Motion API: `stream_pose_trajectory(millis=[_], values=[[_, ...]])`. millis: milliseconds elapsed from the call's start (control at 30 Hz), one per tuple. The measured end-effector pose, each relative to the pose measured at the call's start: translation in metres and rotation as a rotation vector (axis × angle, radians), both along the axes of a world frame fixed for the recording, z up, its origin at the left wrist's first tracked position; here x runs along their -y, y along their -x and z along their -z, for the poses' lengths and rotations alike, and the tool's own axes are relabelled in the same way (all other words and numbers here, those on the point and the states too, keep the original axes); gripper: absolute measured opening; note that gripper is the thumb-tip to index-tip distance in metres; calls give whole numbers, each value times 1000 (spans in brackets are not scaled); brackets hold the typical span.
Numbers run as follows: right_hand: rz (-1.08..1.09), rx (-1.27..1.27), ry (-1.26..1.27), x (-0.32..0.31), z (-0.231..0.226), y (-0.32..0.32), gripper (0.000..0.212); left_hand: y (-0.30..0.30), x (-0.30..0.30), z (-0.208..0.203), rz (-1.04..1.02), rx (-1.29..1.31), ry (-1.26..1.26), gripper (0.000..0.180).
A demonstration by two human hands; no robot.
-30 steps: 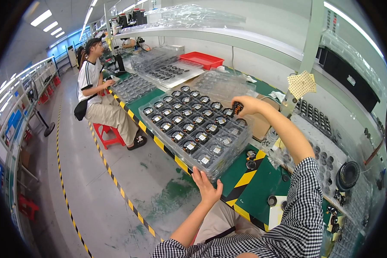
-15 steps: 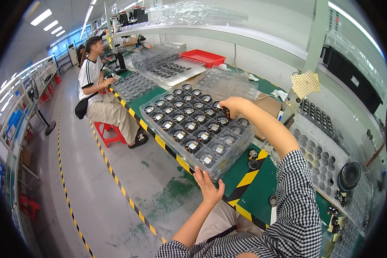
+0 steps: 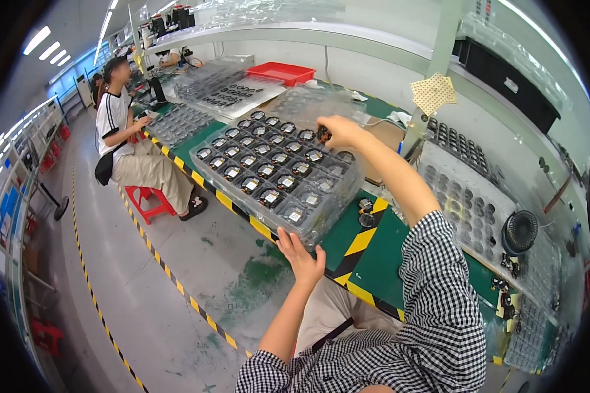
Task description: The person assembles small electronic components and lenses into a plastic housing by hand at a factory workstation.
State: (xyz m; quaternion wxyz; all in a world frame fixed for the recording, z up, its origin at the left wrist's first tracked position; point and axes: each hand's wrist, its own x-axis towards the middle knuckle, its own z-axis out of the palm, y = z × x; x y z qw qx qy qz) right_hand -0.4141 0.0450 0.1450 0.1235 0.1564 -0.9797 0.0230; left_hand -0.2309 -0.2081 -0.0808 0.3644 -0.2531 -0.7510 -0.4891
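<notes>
A clear plastic tray [image 3: 308,198] stands on others in a stack on the bench, its pockets filled with several round black parts [image 3: 269,196] bearing white labels. My right hand [image 3: 341,131] is closed in a pinch on one small round black part [image 3: 324,135] over the tray's far right side. Pockets along the near and right edges look paler, with labelled parts showing through the clear plastic. My left hand [image 3: 300,259] is open, fingers spread, with its fingertips against the tray stack's near corner.
Two loose black parts [image 3: 366,220] lie right of the stack on the green bench [image 3: 380,262]. Farther right are a round black fan [image 3: 520,232] and more clear trays [image 3: 459,209]. A red bin [image 3: 280,72] is at the back. A co-worker [image 3: 119,118] sits at left.
The whole view has shifted, so the bench and trays appear farther up and left. The black part in my right hand has risen slightly from the tray. My left hand stays at the near corner.
</notes>
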Motion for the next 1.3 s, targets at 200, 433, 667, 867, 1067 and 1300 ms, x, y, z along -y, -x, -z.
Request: stream_pose_trajectory(millis=[200, 433, 667, 867, 1067, 1300], values=[[-108, 124, 463, 7, -32, -123, 50, -1, 10, 6, -8, 21, 13, 95], [122, 529, 308, -19, 70, -262, 54, 0, 3, 4, 29, 22, -11, 95], [211, 513, 143, -14, 101, -271, 69, 0, 3, 6, 26, 33, -8, 94], [77, 261, 293, 0, 26, -236, 62, 2, 2, 7, 24, 0, 14, 96], [-199, -26, 326, 37, 17, -104, 41, -4, 8, 0, -27, 92, 10, 99], [78, 248, -58, 52, 35, -2, 52, -14, -1, 8, -95, 434, -114, 108]])
